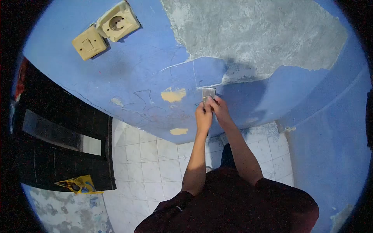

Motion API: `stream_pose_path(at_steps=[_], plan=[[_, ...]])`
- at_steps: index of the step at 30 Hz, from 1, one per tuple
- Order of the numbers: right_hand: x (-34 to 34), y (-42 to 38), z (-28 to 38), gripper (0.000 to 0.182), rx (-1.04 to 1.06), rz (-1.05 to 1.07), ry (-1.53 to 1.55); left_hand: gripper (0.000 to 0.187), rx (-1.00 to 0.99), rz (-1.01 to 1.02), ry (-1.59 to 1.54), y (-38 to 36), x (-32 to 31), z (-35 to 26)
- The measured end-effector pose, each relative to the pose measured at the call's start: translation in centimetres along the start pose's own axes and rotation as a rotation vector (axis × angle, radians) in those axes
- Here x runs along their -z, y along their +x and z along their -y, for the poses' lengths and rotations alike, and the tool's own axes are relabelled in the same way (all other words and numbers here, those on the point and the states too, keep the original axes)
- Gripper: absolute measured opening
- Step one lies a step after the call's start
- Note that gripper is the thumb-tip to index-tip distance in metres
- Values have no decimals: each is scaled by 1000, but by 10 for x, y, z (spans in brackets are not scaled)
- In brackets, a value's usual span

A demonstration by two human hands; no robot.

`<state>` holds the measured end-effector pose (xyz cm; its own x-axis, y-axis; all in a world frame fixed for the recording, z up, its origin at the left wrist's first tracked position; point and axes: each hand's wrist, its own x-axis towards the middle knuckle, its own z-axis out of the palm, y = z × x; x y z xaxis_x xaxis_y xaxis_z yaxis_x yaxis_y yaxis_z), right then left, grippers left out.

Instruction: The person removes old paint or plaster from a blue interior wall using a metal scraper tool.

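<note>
A putty knife with a flat metal blade (208, 92) is held up against the blue wall (147, 66), its blade pointing up. My left hand (203, 117) is closed low on it, around the handle, which the fingers mostly hide. Close beside it, my right hand (220, 109) is also closed on the tool, with fingers pressed near the base of the blade. Just above the blade runs the ragged lower edge of a large patch of bare grey plaster (256, 35). A loosened flap of blue paint, outlined by pale cracks, lies between the plaster and the blade.
A light switch (89, 42) and a wall socket (118, 22) are mounted at upper left. Yellowish patches (173, 95) mark the wall. White floor tiles (149, 163) lie below. At left stands a dark door or cabinet (70, 116), with a yellow plastic bag (82, 184) near its lower end.
</note>
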<state>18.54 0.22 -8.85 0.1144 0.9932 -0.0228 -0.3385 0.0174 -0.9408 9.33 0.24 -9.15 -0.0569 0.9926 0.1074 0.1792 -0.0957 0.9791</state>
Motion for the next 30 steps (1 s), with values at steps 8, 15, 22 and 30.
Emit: stream_pose_path(at_steps=[8, 15, 22, 30], plan=[[6, 21, 0, 31, 29, 56, 8, 33, -99, -145, -54, -1, -31, 29], [-3, 28, 14, 29, 4, 23, -57, 29, -63, -101, -25, 2, -25, 5], [5, 35, 15, 32, 47, -3, -176, 28, -101, -194, -325, 2, -54, 12], [-1, 38, 14, 31, 19, -55, -141, 33, 41, -127, -69, 4, -34, -3]])
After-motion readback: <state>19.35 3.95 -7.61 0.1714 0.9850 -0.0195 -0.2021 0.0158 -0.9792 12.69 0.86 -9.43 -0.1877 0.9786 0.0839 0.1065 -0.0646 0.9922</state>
